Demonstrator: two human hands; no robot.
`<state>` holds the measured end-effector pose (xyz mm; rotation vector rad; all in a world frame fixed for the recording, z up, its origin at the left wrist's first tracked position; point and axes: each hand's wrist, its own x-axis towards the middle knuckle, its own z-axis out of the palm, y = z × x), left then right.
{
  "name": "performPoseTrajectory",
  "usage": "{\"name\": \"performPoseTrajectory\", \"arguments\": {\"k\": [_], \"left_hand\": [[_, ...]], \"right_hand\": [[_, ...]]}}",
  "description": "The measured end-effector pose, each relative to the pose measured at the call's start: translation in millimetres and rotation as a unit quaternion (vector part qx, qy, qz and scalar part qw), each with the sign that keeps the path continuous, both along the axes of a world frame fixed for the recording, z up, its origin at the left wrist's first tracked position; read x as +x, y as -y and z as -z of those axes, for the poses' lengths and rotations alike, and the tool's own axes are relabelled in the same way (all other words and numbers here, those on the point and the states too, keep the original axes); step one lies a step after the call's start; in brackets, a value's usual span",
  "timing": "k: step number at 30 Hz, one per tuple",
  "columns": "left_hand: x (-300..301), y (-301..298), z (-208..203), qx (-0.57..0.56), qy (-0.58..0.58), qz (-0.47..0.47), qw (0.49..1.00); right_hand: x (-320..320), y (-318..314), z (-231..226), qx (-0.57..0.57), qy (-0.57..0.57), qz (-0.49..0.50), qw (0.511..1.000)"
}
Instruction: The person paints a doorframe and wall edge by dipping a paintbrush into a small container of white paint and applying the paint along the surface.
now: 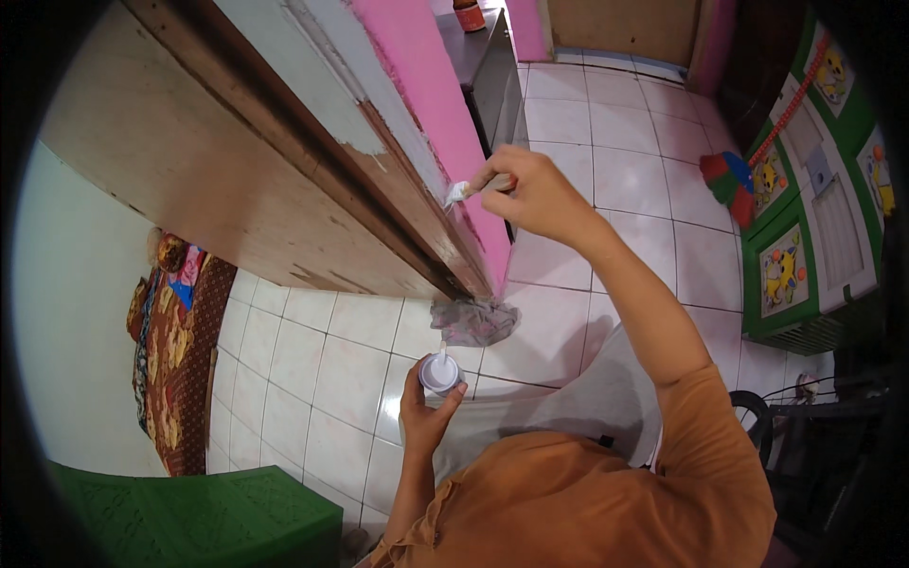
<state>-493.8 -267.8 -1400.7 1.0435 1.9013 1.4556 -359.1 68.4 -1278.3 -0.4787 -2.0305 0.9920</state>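
Observation:
My right hand (540, 197) pinches a paintbrush (457, 194), its bristles coated white. The bristle tip is at the edge of the wooden door frame (417, 189), where it meets the pink wall (417, 76); whether it touches cannot be made out. White paint covers the upper part of the frame, while brown wood shows lower down. Below, my left hand (424, 417) is wrapped round a small round paint can (441, 376). White paint shows inside the can and on its rim.
A crumpled grey rag (473, 322) lies on the tiled floor (355, 369) at the frame's foot. A brown door panel (218, 180) stands left. Green furniture (208, 511) is at lower left, a green-and-white cabinet (814, 208) and a broom (734, 185) at right.

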Motion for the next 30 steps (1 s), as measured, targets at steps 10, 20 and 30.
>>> {"name": "performPoseTrajectory", "arguments": {"k": [10,20,30], "left_hand": [[2.8,-1.0,0.3,0.002,-0.002,-0.001,1.0],[4.5,0.5,2.1,0.007,-0.01,0.01,1.0],[3.2,9.5,0.5,0.002,0.002,0.0,1.0]], "right_hand": [[13.3,1.1,-38.8,0.037,-0.025,0.015,0.999],[-2.3,-1.3,-30.1,0.094,-0.031,-0.012,0.995],[2.8,11.0,-7.2,0.05,-0.003,-0.013,0.999]]}}
